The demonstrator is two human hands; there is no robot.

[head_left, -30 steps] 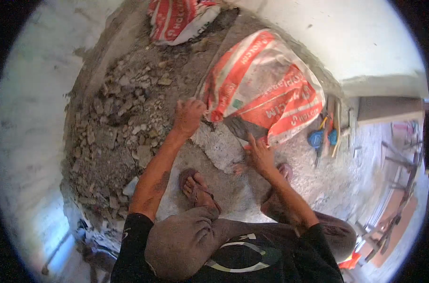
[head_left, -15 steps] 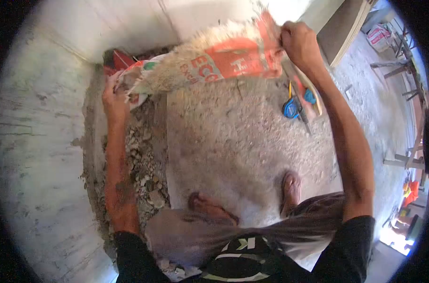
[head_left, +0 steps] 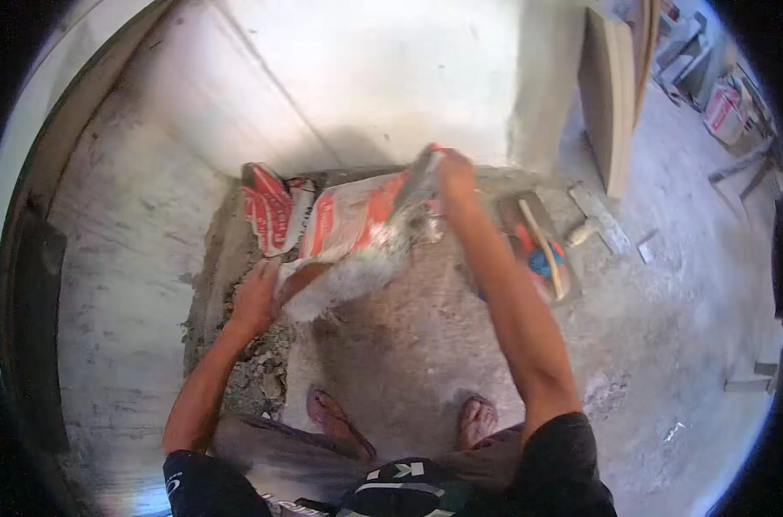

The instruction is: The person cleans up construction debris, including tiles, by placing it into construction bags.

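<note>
A worn red and white woven sack point(head_left: 352, 215) is stretched between my two hands above the floor near the wall corner; its frayed lower part is blurred by motion. My left hand point(head_left: 258, 297) is closed on the sack's lower left edge. At the upper right end, my right hand point(head_left: 454, 177) grips its other edge, higher than the left. Just behind the left hand, another red and white sack point(head_left: 271, 211) lies against the wall.
Right of the sack are a wooden-handled tool point(head_left: 542, 246), a blue tape measure point(head_left: 546, 258) and a trowel point(head_left: 600, 222). Rubble point(head_left: 258, 375) lines the left wall. Boards point(head_left: 611, 103) lean at the upper right; a bag point(head_left: 726, 112) stands beyond.
The sack has swung lower in view, its frayed side now facing down. My right hand has moved left and down, my left hand right and down. The view has shifted, showing more wall.
</note>
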